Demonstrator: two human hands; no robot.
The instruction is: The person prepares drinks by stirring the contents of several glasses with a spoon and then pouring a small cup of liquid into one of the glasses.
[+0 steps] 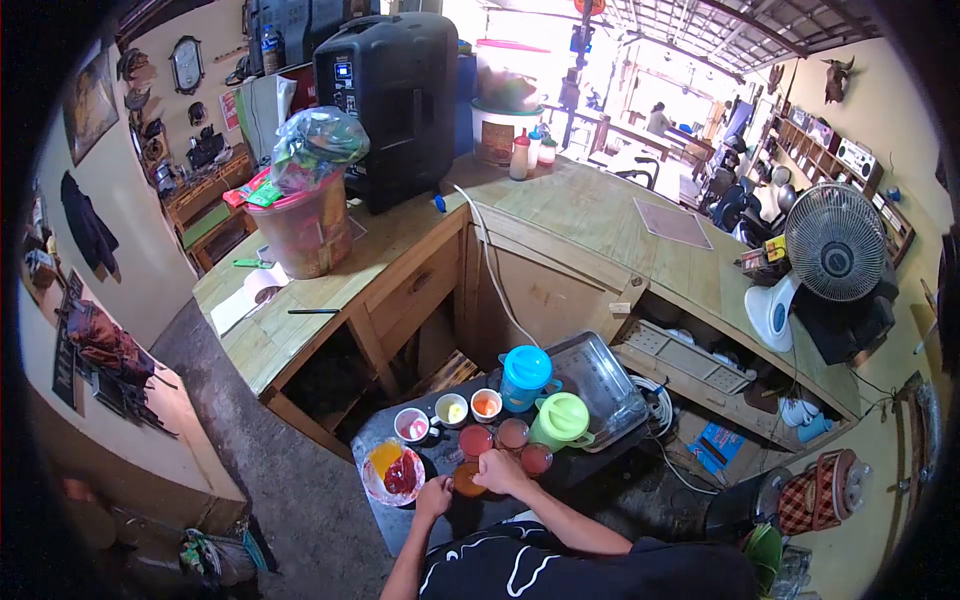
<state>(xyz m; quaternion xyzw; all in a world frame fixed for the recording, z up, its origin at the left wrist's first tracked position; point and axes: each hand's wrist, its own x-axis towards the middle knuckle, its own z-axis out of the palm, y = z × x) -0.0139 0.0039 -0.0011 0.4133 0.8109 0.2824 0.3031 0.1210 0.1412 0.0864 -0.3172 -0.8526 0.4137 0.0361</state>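
Observation:
My left hand is curled against the left side of a glass of brown-orange drink, its fingers closed there. Over the right part of that glass is my right hand, closed in a fist; whatever is in its fingers is too small to make out. Beyond the hands stand glasses of reddish drink, one at the left, one behind and one at the right. A plate with yellow and red packets lies left of my left hand.
Three white cups stand behind, including a left one. A blue lidded pitcher, a green lidded pitcher and a metal tray are at the right. A wooden counter carries a speaker, buckets and a fan.

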